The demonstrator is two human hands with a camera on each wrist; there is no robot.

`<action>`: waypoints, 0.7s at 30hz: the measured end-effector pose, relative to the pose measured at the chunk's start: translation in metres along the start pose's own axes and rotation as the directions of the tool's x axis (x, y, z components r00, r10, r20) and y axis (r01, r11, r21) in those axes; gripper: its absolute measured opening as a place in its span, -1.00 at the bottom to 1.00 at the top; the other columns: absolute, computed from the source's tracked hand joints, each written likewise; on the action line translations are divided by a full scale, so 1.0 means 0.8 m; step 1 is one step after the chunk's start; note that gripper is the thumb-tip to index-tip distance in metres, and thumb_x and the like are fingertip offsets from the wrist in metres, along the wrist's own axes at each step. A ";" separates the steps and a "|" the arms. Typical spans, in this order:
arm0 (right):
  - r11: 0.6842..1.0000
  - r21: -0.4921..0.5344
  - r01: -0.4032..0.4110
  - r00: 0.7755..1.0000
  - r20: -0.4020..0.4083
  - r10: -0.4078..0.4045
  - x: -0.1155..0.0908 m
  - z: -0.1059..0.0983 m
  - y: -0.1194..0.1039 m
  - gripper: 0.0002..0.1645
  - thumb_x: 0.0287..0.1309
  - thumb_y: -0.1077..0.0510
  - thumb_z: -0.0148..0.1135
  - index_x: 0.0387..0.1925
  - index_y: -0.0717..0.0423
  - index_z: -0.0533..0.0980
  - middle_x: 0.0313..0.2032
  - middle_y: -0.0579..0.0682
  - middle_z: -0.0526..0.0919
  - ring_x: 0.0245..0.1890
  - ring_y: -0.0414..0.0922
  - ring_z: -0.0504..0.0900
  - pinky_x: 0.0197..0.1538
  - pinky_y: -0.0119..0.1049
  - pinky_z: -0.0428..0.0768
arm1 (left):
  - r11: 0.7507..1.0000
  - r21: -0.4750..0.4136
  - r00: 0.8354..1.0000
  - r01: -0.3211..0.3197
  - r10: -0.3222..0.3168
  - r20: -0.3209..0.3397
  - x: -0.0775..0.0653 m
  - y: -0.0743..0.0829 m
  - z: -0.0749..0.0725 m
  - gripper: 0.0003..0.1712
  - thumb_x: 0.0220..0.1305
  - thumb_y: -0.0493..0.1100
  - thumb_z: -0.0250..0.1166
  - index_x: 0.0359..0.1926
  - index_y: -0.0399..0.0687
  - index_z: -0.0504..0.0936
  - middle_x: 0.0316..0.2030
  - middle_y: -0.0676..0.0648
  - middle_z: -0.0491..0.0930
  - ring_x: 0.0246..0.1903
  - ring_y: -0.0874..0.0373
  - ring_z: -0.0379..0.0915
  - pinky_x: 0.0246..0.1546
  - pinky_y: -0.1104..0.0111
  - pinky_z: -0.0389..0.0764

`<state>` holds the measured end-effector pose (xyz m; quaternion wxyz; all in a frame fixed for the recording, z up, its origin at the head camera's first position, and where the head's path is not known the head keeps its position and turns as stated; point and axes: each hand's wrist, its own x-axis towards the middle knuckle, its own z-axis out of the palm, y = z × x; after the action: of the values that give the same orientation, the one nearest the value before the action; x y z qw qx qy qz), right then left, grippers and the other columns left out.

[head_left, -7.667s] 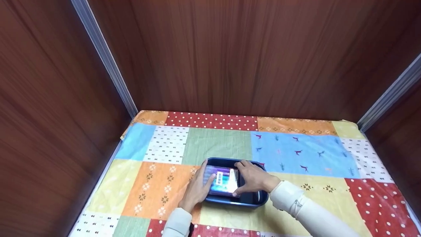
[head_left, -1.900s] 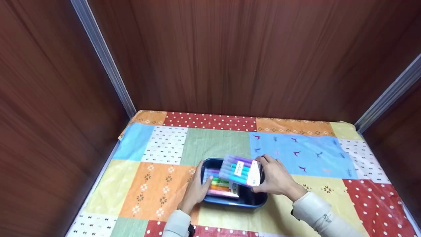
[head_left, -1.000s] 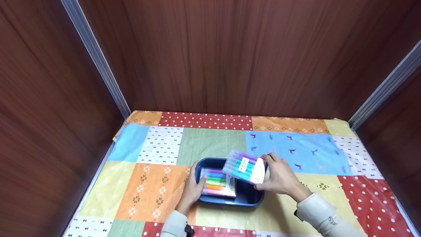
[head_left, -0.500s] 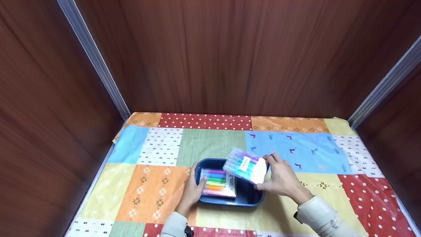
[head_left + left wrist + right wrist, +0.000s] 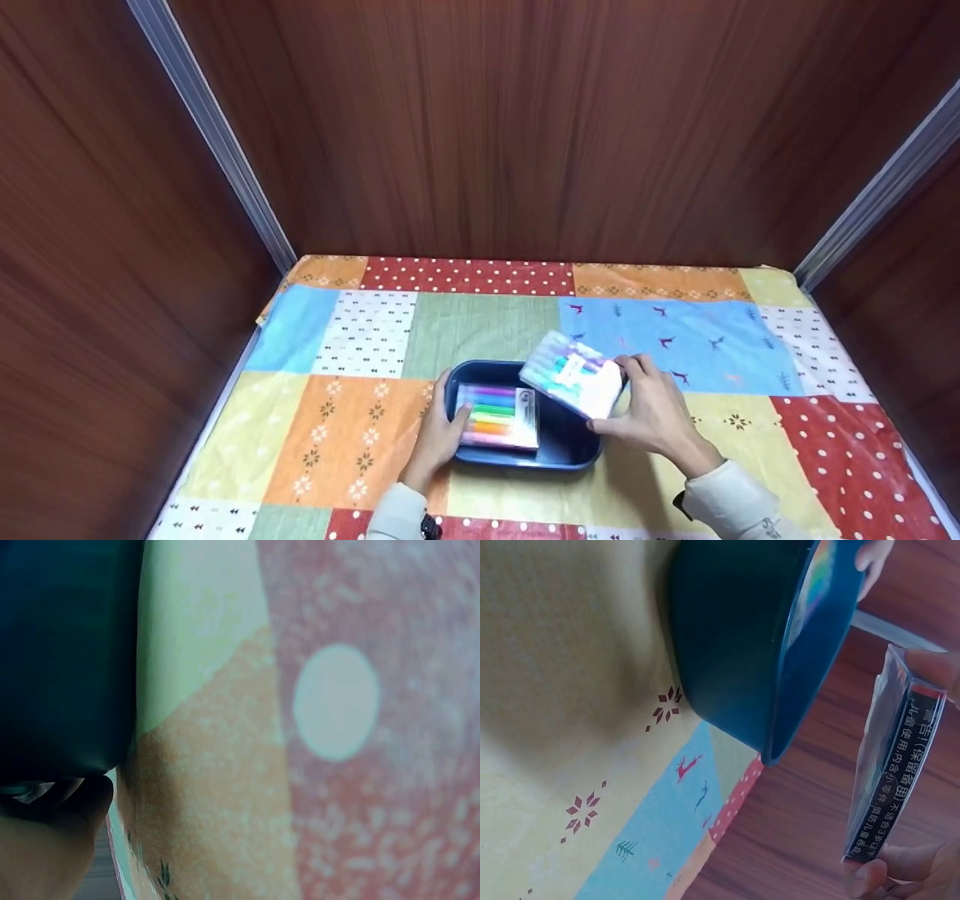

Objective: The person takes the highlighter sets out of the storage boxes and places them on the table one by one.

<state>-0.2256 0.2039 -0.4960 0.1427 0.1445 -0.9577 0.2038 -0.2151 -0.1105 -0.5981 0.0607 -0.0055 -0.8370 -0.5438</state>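
Left hand [image 5: 437, 433] grips bin [image 5: 566, 442], probably steadying it; right hand [image 5: 658, 416] pinches tilted pack [image 5: 574, 373] by opposite edges above bin.

This is a small booth or cubicle with a table inside. Dark reddish-brown wood-grain panels enclose it on three sides: a far panel [image 5: 480, 135], a left panel [image 5: 97, 262] and a right panel [image 5: 907, 315]. A left metal strip [image 5: 216, 135] and a right metal strip [image 5: 877, 202] run up the far corners. The table [image 5: 360, 442] reaches the far panel, spread with a patchwork-print cloth [image 5: 487, 322] of dots, flowers and deer. The cloth looks homely, but whether the booth stands in a home, office or workshop cannot be told.
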 end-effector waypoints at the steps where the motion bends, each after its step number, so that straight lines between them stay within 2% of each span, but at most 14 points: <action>1: 1.000 0.001 -0.002 1.000 -0.007 0.002 -0.001 -0.001 0.000 0.12 -0.75 -0.34 0.50 -0.03 0.18 0.44 -0.14 0.03 0.44 -0.32 0.13 0.45 -0.28 -0.06 0.44 | 1.000 0.003 1.000 -0.001 0.001 0.000 0.000 0.000 0.000 -0.24 0.27 -0.13 0.13 0.39 0.25 -0.03 0.34 -0.10 0.09 0.27 -0.08 0.03 0.22 -0.04 0.07; 14: 0.997 0.012 -0.071 0.995 -0.074 0.072 -0.015 -0.003 0.005 0.14 -0.71 -0.30 0.52 0.02 0.23 0.41 -0.10 0.14 0.42 -0.24 0.19 0.44 -0.21 0.04 0.40 | 1.000 0.005 1.000 0.014 -0.014 -0.005 0.000 0.000 0.001 -0.24 0.26 -0.14 0.15 0.39 0.25 -0.02 0.32 -0.11 0.14 0.25 -0.08 0.07 0.21 -0.04 0.09; 21: 0.994 0.021 -0.108 0.988 -0.113 0.110 -0.023 0.001 0.007 0.15 -0.74 -0.28 0.53 0.00 0.26 0.41 -0.13 0.16 0.42 -0.24 0.13 0.42 -0.21 0.01 0.39 | 1.000 0.006 1.000 -0.004 0.004 -0.001 0.001 0.000 0.000 -0.23 0.26 -0.14 0.14 0.39 0.22 -0.03 0.33 -0.11 0.11 0.27 -0.07 0.03 0.23 -0.03 0.06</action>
<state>-0.2107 0.2126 -0.5046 0.1847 0.0812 -0.9530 0.2261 -0.2158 -0.1104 -0.5984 0.0622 -0.0067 -0.8385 -0.5413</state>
